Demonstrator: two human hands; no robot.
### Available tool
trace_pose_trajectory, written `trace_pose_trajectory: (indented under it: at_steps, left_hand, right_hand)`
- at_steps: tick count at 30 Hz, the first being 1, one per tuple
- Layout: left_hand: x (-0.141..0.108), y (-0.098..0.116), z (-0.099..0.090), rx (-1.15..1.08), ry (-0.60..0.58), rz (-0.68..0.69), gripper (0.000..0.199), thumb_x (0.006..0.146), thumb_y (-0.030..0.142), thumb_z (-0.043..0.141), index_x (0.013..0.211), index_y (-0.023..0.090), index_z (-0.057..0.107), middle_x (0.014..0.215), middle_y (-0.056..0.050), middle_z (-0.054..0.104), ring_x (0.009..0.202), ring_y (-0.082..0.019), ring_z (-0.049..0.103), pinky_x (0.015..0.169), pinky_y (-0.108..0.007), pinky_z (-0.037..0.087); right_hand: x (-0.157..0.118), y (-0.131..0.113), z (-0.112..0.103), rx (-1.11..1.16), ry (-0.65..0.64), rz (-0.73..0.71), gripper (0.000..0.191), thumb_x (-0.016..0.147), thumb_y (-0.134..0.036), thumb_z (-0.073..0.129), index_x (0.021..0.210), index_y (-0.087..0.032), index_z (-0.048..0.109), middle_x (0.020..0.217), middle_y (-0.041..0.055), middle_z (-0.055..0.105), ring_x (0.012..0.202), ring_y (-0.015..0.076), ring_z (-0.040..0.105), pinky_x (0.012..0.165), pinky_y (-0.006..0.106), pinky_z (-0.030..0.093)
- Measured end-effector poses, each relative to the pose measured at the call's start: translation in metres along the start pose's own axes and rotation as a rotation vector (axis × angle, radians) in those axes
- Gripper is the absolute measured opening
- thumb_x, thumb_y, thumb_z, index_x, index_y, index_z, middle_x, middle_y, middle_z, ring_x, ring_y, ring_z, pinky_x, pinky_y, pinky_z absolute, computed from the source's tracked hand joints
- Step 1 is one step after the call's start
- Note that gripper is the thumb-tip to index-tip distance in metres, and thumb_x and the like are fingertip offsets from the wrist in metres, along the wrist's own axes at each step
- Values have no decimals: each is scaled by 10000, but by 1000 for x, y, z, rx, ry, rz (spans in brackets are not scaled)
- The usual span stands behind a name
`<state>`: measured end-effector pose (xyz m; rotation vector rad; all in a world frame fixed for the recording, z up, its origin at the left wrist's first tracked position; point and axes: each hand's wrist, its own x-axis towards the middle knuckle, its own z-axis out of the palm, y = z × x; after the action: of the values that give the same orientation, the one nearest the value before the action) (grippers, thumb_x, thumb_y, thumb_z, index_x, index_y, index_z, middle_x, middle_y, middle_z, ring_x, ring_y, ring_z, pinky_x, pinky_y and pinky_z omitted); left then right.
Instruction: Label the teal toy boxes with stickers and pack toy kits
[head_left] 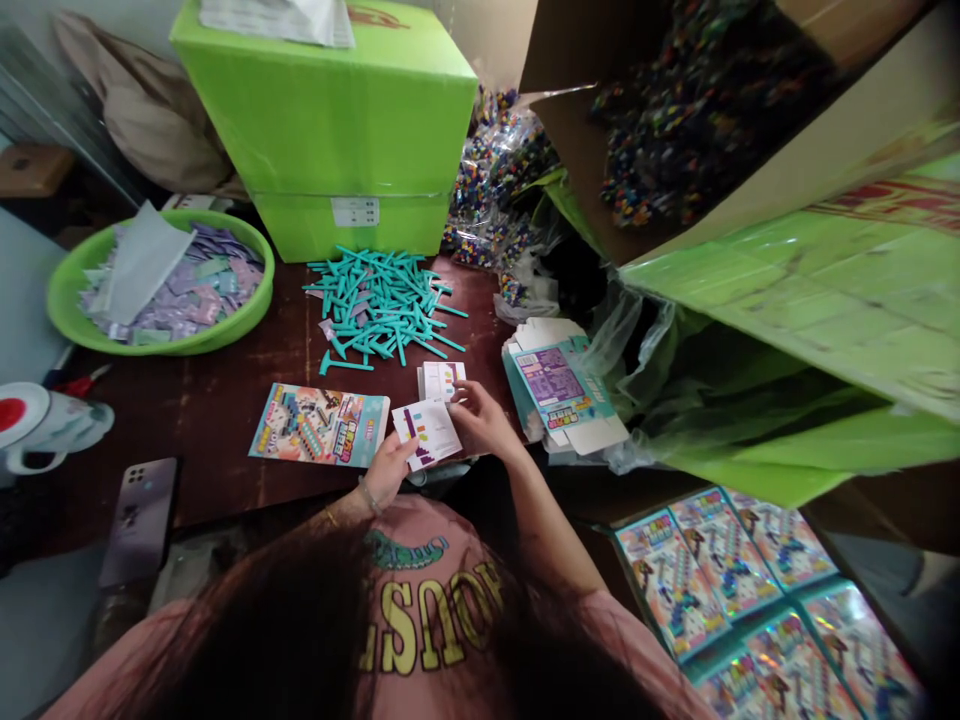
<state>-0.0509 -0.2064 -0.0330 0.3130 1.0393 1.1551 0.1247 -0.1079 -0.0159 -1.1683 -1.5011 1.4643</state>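
Note:
My left hand (386, 470) and my right hand (480, 418) hold a small white printed card (427, 430) between them, just above the near edge of the dark table (217, 410). A short stack of similar cards (441, 379) lies right behind it. Left of the card lies a colourful printed toy box (319, 425), flat on the table. Behind the cards is a heap of teal plastic sticks (382, 305). To the right a stack of flat unfolded boxes (562, 395) rests at the table's edge.
A green basin (225, 330) of purple packets sits at back left. A large green carton (330, 130) stands behind the sticks, with bags of small coloured bricks (495, 180) beside it. A phone (140, 518) and a mug (45, 425) lie at left. Finished boxes (750, 600) fill a crate lower right.

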Motion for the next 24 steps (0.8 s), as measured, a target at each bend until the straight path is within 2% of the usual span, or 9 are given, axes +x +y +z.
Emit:
trace_pose_trajectory:
  at_steps: [2, 5, 8, 10, 12, 14, 17, 21, 24]
  left_hand:
    - [0, 2, 1, 29, -26, 34, 502, 763, 349, 795, 1188, 144, 623, 1191, -138, 717, 1110, -299, 680, 1000, -496, 539]
    - [-1, 5, -3, 94, -34, 76, 600, 787, 347, 778, 1317, 205, 537, 1301, -118, 642, 1128, -246, 660, 1061, -469, 490]
    - [-5, 0, -10, 189, -25, 75, 649, 807, 334, 757, 1385, 241, 476, 1351, -114, 569, 1161, -218, 628, 1108, -457, 436]
    - [-7, -7, -14, 215, -39, 24, 661, 801, 315, 757, 1393, 236, 473, 1338, -119, 556, 1155, -220, 622, 1113, -467, 426]
    - [-7, -14, -15, 191, -51, -51, 696, 800, 297, 755, 1423, 232, 450, 1302, -123, 560, 1105, -219, 644, 1103, -482, 434]
    - [-3, -19, -12, 140, -28, -78, 756, 812, 281, 746, 1479, 245, 394, 1280, -123, 555, 1054, -206, 665, 1096, -479, 443]
    - [12, -19, -2, 71, 57, -34, 828, 833, 246, 721, 1544, 291, 299, 1271, -110, 543, 1003, -177, 675, 1078, -451, 461]
    - [39, -13, 16, 61, 117, -11, 838, 835, 168, 680, 1556, 314, 280, 1238, -91, 547, 955, -155, 666, 1047, -422, 484]
    - [53, -13, 26, 77, 98, 5, 807, 819, 163, 684, 1533, 316, 340, 1197, -84, 565, 938, -154, 657, 1022, -414, 495]
  right_hand:
    - [-2, -1, 8, 104, -84, 47, 507, 724, -339, 804, 1189, -252, 621, 973, 3, 706, 856, 178, 659, 803, 302, 537]
    - [9, 1, 7, 168, 58, -4, 508, 772, -310, 742, 1251, -264, 580, 1060, 25, 707, 962, 203, 668, 874, 329, 532]
    - [36, 8, -6, -76, 225, -117, 477, 793, -271, 694, 1260, -251, 598, 1169, 60, 669, 1053, 237, 629, 975, 388, 487]
    - [53, 17, -14, -347, 258, -159, 306, 763, -246, 704, 1067, -216, 684, 1166, 88, 645, 1092, 270, 589, 1029, 432, 441]
    - [65, 26, -18, -538, 261, -180, 108, 757, -233, 698, 859, -199, 691, 1128, 107, 632, 1092, 283, 567, 1046, 446, 419]
    - [68, 34, -17, -597, 271, -199, 60, 793, -242, 666, 830, -198, 683, 1111, 113, 626, 1080, 278, 565, 1040, 442, 422]
    - [63, 43, -11, -598, 308, -248, 236, 844, -307, 648, 1052, -207, 696, 1232, 125, 598, 1171, 285, 533, 1087, 453, 387]
    - [57, 50, -7, -519, 306, -217, 592, 828, -421, 693, 1363, -206, 557, 1453, 151, 491, 1333, 309, 440, 1157, 490, 306]
    - [59, 50, -10, -473, 286, -108, 638, 769, -476, 743, 1308, -173, 584, 1353, 173, 581, 1268, 331, 502, 1128, 512, 334]
